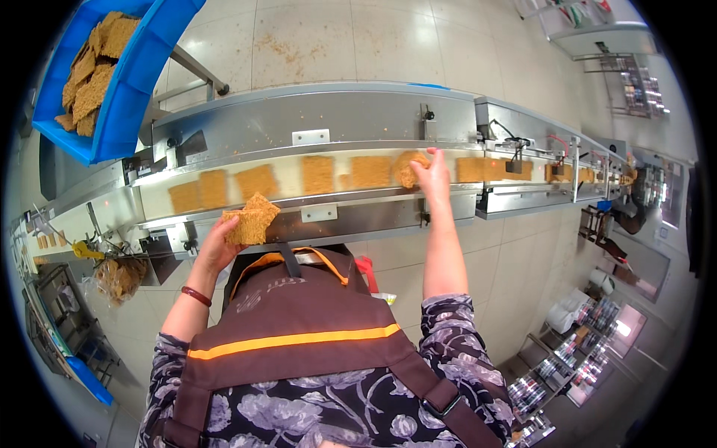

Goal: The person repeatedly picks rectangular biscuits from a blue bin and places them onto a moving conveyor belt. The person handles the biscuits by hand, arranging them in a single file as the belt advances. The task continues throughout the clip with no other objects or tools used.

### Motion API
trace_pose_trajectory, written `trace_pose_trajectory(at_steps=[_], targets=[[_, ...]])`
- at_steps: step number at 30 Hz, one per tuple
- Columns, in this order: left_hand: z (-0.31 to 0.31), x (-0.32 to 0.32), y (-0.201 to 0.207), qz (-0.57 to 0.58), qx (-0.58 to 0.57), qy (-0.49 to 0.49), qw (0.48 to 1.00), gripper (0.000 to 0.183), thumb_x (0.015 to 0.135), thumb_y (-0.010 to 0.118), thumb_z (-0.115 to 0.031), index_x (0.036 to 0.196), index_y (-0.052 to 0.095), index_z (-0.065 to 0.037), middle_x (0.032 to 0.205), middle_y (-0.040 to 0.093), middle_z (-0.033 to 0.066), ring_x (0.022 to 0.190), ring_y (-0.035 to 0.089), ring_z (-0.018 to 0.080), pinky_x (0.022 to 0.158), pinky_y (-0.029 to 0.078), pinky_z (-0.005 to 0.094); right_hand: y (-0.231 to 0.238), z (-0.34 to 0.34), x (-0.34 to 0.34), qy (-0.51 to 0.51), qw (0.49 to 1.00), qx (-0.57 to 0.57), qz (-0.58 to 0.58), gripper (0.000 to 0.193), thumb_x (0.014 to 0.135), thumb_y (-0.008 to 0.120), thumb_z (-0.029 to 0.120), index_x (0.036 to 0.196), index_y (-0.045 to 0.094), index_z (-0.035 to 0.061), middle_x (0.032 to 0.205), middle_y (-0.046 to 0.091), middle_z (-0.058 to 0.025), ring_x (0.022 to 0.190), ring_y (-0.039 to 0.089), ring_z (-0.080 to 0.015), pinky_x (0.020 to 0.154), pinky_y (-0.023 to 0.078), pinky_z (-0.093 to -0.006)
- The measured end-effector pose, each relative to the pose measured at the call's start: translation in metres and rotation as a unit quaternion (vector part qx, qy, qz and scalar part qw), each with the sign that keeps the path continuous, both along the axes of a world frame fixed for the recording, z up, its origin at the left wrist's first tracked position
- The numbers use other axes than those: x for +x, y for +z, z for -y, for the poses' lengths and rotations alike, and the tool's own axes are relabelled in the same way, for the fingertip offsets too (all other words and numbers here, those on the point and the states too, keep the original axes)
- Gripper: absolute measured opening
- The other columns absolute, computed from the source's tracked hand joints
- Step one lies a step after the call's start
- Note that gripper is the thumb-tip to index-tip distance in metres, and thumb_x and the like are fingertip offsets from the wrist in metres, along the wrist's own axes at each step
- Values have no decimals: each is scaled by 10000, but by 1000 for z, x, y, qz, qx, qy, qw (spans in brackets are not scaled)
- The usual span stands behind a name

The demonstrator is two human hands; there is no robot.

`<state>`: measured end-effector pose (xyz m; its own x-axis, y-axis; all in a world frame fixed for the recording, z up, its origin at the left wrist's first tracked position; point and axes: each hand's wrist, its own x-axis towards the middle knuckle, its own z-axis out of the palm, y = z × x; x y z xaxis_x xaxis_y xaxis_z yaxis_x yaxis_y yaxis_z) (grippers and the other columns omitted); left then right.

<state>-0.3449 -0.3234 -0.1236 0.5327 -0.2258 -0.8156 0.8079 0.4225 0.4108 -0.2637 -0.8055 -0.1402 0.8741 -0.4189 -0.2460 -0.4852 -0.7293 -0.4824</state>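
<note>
My left hand (216, 246) is closed around a few flat, crumbly golden-brown crackers (254, 219), stacked askew just above the near rail of the conveyor. My right hand (433, 178) reaches across the belt, its thumb and fingers closed on another cracker (408, 167), which is slightly blurred. Whether that piece touches the belt I cannot tell. Roughly square crackers (318, 175) lie in a row along the pale conveyor belt (288, 175), to the left and right of my right hand. Some of them are smeared by motion.
A blue bin (123, 97) holding many cracker pieces stands at the far left. Metal rails (358, 209) edge the belt, which runs right into more machinery (515, 153). Crumbs (287, 48) lie on the tiled floor beyond. A clear bag (118, 280) of brown pieces hangs at left.
</note>
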Motion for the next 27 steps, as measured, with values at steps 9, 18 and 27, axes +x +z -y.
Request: trace_pose_trajectory(at_steps=[9,18,27], targets=[[26,22,7,9,-12,-17,1000,356,931,557,-218,1257,477,-100,1181,591,76,1022,605,207,738,507,351,10,44,-25,-33,948,-309,63,496,759,739,370,1142,574,101,1184,509,-99,1134,477,-301,870,443,-479],[42,38,13,27,-21,-51,998,392,897,603,-176,1252,480,-64,1182,579,95,1087,579,232,865,502,402,-42,0,-25,69,957,-268,92,527,804,676,209,1279,490,77,1321,449,-164,1182,453,-359,965,415,-477],[-1,74,8,109,77,-100,986,428,846,671,-171,1234,499,-118,1156,570,78,1054,586,223,838,522,400,13,81,0,-94,971,-207,-71,791,620,795,458,1273,488,135,1157,562,-215,1074,566,-387,891,477,-479]])
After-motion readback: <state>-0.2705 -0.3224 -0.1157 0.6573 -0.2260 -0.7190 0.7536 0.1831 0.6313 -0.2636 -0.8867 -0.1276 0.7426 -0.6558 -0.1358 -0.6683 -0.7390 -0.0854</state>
